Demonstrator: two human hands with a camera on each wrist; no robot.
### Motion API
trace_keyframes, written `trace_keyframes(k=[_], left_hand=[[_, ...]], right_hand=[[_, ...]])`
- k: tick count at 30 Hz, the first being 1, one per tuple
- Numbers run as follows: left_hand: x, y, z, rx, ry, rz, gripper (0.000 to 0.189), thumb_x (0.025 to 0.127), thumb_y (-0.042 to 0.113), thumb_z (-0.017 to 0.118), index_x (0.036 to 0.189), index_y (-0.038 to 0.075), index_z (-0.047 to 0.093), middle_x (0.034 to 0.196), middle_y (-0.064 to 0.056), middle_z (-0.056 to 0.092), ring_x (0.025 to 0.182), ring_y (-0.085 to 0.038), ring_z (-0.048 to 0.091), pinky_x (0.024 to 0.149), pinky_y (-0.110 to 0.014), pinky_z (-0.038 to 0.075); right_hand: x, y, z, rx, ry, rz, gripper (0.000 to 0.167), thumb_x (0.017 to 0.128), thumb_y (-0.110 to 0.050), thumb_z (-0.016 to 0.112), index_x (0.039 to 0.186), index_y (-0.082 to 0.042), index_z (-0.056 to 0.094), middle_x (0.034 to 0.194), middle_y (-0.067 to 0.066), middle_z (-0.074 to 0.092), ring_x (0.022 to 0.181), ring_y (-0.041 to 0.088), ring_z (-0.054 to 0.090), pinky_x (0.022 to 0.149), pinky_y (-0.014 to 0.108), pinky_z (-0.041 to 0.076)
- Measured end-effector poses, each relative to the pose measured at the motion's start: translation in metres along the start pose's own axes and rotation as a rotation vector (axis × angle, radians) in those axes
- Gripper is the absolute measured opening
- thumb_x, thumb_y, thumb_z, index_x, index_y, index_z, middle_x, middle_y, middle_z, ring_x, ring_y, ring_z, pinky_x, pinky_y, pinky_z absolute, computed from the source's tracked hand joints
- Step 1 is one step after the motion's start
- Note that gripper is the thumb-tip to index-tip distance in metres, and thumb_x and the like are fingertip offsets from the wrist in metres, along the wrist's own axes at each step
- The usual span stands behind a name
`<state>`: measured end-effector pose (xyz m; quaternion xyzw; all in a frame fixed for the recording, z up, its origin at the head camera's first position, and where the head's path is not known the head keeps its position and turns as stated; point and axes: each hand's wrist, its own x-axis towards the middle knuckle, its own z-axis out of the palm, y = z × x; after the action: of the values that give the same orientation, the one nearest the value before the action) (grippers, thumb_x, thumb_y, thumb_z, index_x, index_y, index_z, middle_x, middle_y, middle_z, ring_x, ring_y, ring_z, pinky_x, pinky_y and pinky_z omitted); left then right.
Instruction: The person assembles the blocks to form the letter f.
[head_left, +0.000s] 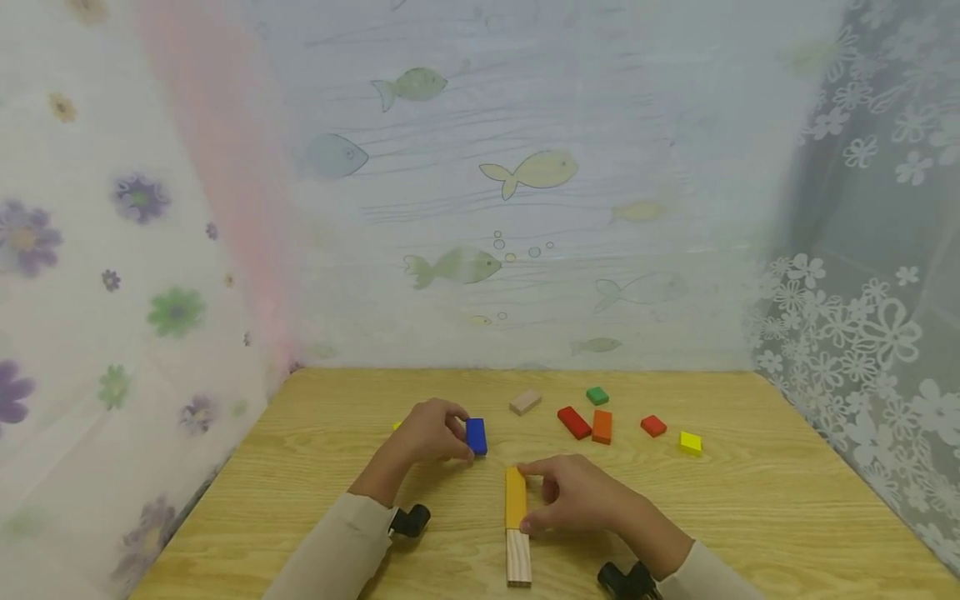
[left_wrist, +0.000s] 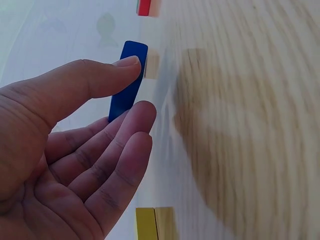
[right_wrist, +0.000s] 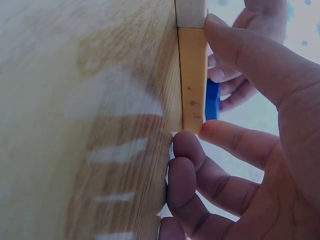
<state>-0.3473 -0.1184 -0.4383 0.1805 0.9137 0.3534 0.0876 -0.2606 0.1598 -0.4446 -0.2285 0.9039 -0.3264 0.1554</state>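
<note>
My left hand (head_left: 433, 435) pinches a blue block (head_left: 476, 437) between thumb and fingers. In the left wrist view the blue block (left_wrist: 129, 85) is lifted off the table, its shadow falling on the wood. My right hand (head_left: 581, 496) grips a yellow-orange block (head_left: 516, 498) lengthwise, thumb at its near end and index finger at its far end. That block lies on the table, end to end with a plain wood block (head_left: 518, 557) nearer to me. The right wrist view shows the yellow-orange block (right_wrist: 194, 80) meeting the pale block (right_wrist: 191, 12) at the thumb tip.
Farther back lie another plain wood block (head_left: 526, 402), a green block (head_left: 597, 396), a dark red block (head_left: 574, 422) and an orange block (head_left: 602, 427). To the right are a small red block (head_left: 653, 426) and a yellow block (head_left: 691, 442). Another yellow block (head_left: 397, 427) is partly hidden behind my left hand.
</note>
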Motion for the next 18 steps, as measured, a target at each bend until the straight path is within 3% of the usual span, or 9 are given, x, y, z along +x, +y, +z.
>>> trace_keyframes(k=[4,18], left_hand=[[0.002,0.004,0.002,-0.024,-0.011,-0.004,0.067,0.073,0.021,0.096,0.131,0.005,0.068,0.097,-0.001,0.075,0.085,-0.016,0.069,0.077,-0.036,0.061],[0.010,0.011,0.011,-0.027,-0.016,-0.010,0.067,0.071,0.023,0.097,0.130,0.007,0.069,0.096,0.002,0.075,0.086,-0.015,0.069,0.080,-0.037,0.060]], right_hand=[[0.000,0.000,0.000,-0.002,-0.002,-0.003,0.079,0.078,-0.048,0.089,0.147,-0.021,0.061,0.073,-0.006,0.061,0.060,0.010,0.050,0.052,0.026,0.039],[-0.002,-0.002,0.000,-0.009,0.005,-0.001,0.079,0.078,-0.047,0.089,0.147,-0.021,0.061,0.071,-0.006,0.059,0.060,0.010,0.049,0.051,0.026,0.038]])
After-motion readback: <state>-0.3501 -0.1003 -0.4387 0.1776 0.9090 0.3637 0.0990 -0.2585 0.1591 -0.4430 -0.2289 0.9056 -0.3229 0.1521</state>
